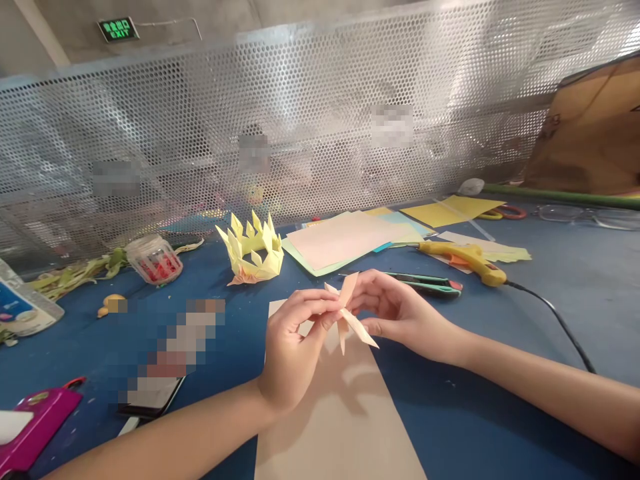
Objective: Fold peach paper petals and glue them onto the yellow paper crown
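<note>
Above a long peach sheet (335, 413) I hold a small folded paper piece (357, 327) with several pointed arms. My left hand (293, 347) pinches its middle between thumb and fingertips. From the other side, the curled fingers of my right hand (400, 313) reach behind the upper arm of the piece, with the thumb by a lower tip. Part of that grip is hidden. Behind my hands stands a yellow folded-paper crown (255, 257) with upright points. A green-and-black utility knife (430, 285) lies just beyond my right hand.
Stacked coloured paper (340, 240) lies at the back. To the right is a yellow corded tool (465, 257), its black cable (555, 320) trailing forward. A plastic cup (155, 260), a phone (155, 400) and a magenta tape dispenser (45, 427) are leftward. A perforated metal screen (320, 133) borders the table.
</note>
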`<state>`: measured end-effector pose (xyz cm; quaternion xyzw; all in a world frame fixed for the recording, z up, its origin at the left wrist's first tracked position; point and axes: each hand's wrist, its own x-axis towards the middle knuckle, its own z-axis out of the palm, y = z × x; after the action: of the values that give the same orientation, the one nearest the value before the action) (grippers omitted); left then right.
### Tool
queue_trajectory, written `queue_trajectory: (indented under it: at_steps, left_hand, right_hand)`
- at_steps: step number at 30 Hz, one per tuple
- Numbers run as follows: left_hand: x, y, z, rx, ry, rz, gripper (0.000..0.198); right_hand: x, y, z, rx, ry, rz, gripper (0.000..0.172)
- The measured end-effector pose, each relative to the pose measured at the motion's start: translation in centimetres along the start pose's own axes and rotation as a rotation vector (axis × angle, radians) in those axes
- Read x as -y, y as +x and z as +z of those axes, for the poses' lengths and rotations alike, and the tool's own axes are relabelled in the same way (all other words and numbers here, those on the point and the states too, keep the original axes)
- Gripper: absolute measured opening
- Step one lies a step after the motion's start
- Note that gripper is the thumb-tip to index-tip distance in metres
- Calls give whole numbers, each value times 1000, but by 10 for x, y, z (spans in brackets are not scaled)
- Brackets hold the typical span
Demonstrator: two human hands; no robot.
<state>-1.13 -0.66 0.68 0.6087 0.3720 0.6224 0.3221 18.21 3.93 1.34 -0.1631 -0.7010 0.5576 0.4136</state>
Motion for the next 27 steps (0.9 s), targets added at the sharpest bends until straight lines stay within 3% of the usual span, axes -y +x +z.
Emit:
queue_trajectory:
  at_steps: [10, 16, 20, 27]
  left_hand:
    - [-3, -3, 0, 34, 38, 54, 15]
    - [3, 3, -5, 64, 213, 503, 14]
    - [7, 7, -8, 92, 240, 593, 16]
    - [11, 10, -9, 48, 340, 770, 43]
  right_hand:
    - [2, -2, -5, 81, 112, 69, 29]
    - [0, -5, -5, 125, 168, 110, 23]
    - [-1, -4, -5, 148, 203, 137, 22]
    - [0, -2, -4, 127, 216, 141, 19]
